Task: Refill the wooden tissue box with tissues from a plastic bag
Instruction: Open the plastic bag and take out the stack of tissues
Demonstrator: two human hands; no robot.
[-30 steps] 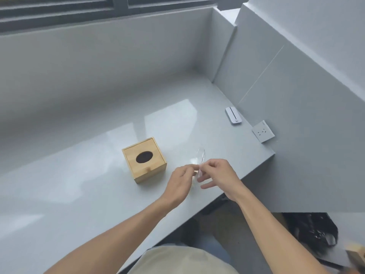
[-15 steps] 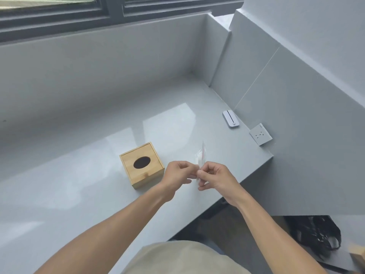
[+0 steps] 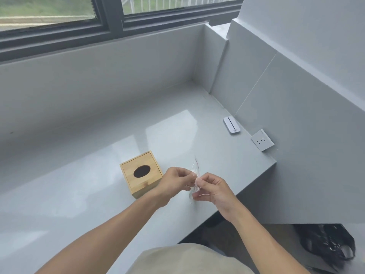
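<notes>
Both hands pinch a thin clear plastic bag (image 3: 196, 176) above the tabletop (image 3: 79, 194), left hand (image 3: 175, 180) and right hand (image 3: 212, 189) fingers closed on its top edge. Peel the sides apart gently; the wooden tissue box (image 3: 141, 173) sits just left.

No text, brand or number can be read anywhere. The small white device (image 3: 231, 125) near the desk's (image 3: 79, 194) far right edge bears a tiny mark, perhaps a logo, too blurred to read.
</notes>
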